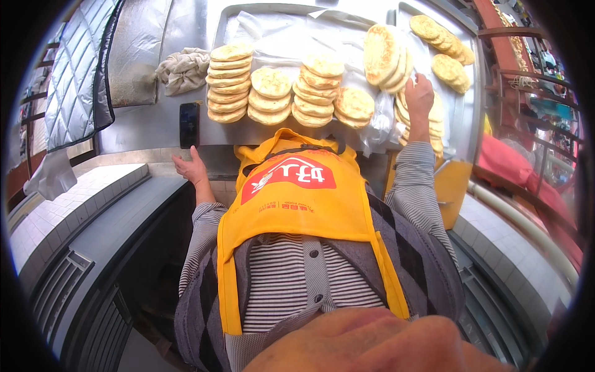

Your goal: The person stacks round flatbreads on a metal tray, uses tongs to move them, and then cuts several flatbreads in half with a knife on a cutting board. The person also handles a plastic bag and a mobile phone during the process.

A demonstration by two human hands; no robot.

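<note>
Stacks of round flatbreads (pixel 230 83) stand along the near side of a metal tray (pixel 222 23). Longer oval flatbreads (pixel 382 55) lean together at the tray's right part. My right hand (pixel 419 93) is over the right side, its fingertips close to the lower edge of the oval breads and above another pile of flatbreads (pixel 436 123); whether it touches them I cannot tell. My left hand (pixel 191 166) is held palm up with fingers apart, off the counter's front edge, just below a black phone (pixel 189 125), and holds nothing.
A crumpled cloth (pixel 182 70) lies left of the stacks. A silver quilted cover (pixel 76 69) hangs at far left. Clear plastic bags (pixel 379 122) lie between the bread piles. More flatbreads (pixel 441 39) are at the back right. Red metal railings (pixel 516 32) run along the right.
</note>
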